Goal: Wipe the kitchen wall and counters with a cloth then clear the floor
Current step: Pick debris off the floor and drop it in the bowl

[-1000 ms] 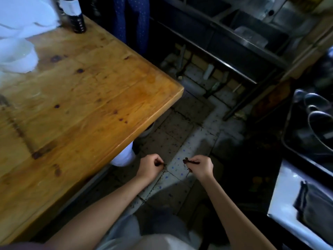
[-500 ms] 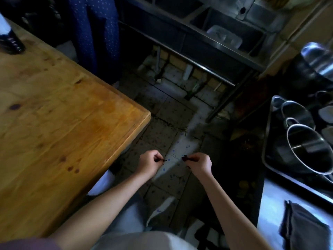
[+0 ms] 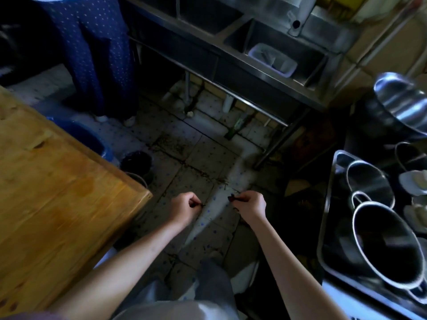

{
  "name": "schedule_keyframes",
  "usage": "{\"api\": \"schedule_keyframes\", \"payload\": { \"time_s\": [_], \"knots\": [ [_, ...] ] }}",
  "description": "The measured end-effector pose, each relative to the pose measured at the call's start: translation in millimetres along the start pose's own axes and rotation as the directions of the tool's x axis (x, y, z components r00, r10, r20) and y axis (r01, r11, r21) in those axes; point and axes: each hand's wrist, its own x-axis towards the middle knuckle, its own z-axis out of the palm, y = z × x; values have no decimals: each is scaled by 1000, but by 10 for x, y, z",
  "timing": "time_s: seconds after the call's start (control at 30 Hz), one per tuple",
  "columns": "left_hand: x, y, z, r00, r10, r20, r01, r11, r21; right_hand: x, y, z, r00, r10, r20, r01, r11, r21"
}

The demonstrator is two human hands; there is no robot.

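My left hand [image 3: 186, 207] and my right hand [image 3: 250, 205] are held out side by side over the dirty tiled floor [image 3: 198, 155], about a hand's width apart. Both fists are closed, each pinching a small dark thing [image 3: 233, 198] at the fingertips; I cannot tell what it is. The wooden counter [image 3: 57, 204] lies to the left of my left hand. No cloth is in view.
A steel double sink [image 3: 265, 72] on legs stands ahead, with a clear tub [image 3: 272, 59] in its right basin. Steel pots [image 3: 381, 241] fill a tray at the right. A person in a blue dotted skirt [image 3: 92, 54] stands far left. A blue bucket [image 3: 92, 142] and a dark pot [image 3: 136, 161] sit by the counter.
The view has swung right and up: the counter slid left, the bottle and white bowls left the frame, more of the sink and pots appeared. My hands keep the same closed pose.
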Motion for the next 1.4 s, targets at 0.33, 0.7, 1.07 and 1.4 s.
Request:
{"api": "schedule_keyframes", "payload": {
  "time_s": [0.33, 0.7, 1.07, 1.4],
  "knots": [
    [826, 429, 191, 980, -137, -141, 129, 990, -62, 1276, -335, -249, 977, -131, 168, 155, 979, -136],
    [1813, 522, -198, 948, -185, -259, 164, 981, -102, 2111, -1137, 54, 943, -167, 288, 219, 963, -158],
    [2427, 448, -557, 866, -376, -330, 331, 925, -185, 2795, -1932, 509, 895, -190, 403, 269, 952, -147],
    [2784, 133, -882, 614, -600, -513, 488, 799, -352, 3339, -2682, 1335, 710, -262, 654, 508, 834, -217]
  ]
}}
